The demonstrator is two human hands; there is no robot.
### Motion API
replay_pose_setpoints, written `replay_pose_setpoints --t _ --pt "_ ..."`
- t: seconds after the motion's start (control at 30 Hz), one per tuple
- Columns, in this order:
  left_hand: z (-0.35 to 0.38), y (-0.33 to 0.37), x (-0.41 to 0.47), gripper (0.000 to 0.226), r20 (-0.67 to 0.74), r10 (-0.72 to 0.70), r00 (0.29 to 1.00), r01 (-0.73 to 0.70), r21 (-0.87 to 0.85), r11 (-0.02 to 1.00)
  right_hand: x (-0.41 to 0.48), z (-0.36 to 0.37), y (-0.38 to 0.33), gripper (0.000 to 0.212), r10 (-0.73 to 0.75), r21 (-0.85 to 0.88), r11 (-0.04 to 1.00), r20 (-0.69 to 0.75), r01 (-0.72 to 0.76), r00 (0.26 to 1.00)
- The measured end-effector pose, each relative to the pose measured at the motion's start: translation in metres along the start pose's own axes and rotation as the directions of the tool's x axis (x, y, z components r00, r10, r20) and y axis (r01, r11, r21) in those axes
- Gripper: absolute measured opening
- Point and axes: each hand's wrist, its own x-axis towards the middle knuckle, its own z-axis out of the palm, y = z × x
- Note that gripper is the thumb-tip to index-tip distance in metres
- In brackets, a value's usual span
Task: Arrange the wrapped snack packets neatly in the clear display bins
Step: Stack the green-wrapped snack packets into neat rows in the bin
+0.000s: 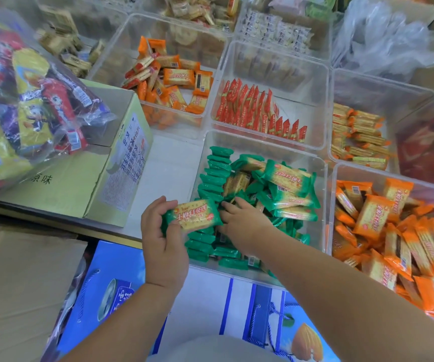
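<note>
A white desk point(168, 163) carries many clear bins, a green cardboard box point(61, 189) and a plastic bag of snacks point(27, 100). The left hand point(162, 241) grasps 1 green packet point(195, 214) with curled fingers, just over the near-left corner of the near bin point(262, 143). The right hand point(244, 223) reaches into this bin, its fingers on the green packets point(286, 194); I cannot tell if it grips any. On the left side of the bin, 1 row point(215, 173) stands on edge; the others lie loose.
</note>
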Motion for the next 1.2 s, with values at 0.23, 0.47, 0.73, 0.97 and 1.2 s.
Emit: replay_pose_setpoints --t 0.23,0.47,0.73,0.97,1.2 --pt "-0.002 -0.005 0.004 0.04 0.037 0.005 0.999 -0.005 0.007 1.0 0.011 -0.008 -0.002 0.051 0.04 -0.151 0.988 0.085 -0.027 0.996" --pt "-0.005 -0.003 0.006 0.038 0.106 0.058 0.993 -0.063 0.05 0.997 0.01 -0.01 -0.003 0.053 0.02 -0.223 0.975 0.136 0.011 0.991" --pt "-0.006 0.002 0.005 0.039 0.159 0.112 0.981 -0.129 0.102 0.986 -0.01 -0.014 0.007 0.041 0.064 -0.082 0.994 -0.036 -0.067 0.997" --pt "-0.009 0.007 0.004 0.032 0.299 0.163 0.94 -0.22 0.168 0.961 -0.043 0.0 0.005 0.04 0.053 -0.034 0.998 -0.146 -0.058 0.988" --pt "0.003 0.02 0.011 0.032 0.608 0.263 0.749 -0.496 0.252 0.831 -0.087 0.009 0.014 0.042 0.047 -0.053 0.996 -0.31 -0.067 0.949"
